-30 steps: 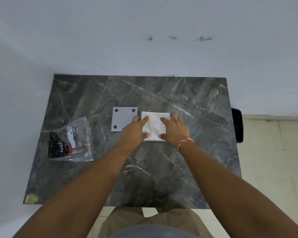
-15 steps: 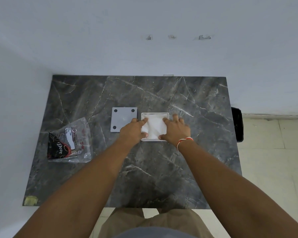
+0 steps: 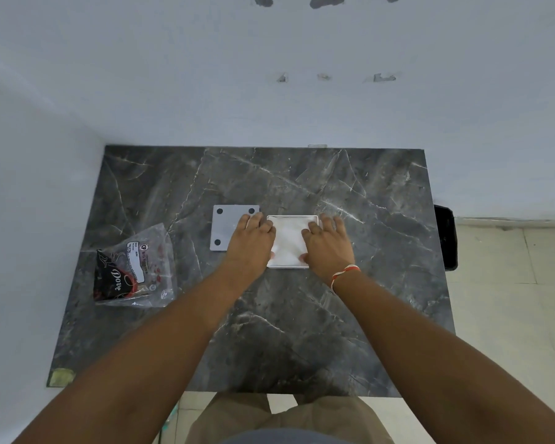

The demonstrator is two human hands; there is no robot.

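A white square box (image 3: 289, 241) with white paper or cloth inside lies in the middle of the dark marble table (image 3: 302, 331). My left hand (image 3: 252, 240) lies along its left edge, thumb on the near left part of the white filling. My right hand (image 3: 327, 243), with a red and white thread at the wrist, lies along the right edge, thumb on the near right part. Both hands press on the filling with fingers fairly straight. A grey square plate (image 3: 226, 227) with dark round holes at its corners lies just left of the box, partly under my left hand.
A clear plastic bag (image 3: 135, 270) with a black and red printed pack inside lies at the table's left. A black object (image 3: 445, 238) hangs off the table's right edge. White walls border the table at the back and left; tiled floor lies to the right.
The white filling has been pushed down into the box, so the rim now shows. Both hands have slid outward towards the box's left and right edges.
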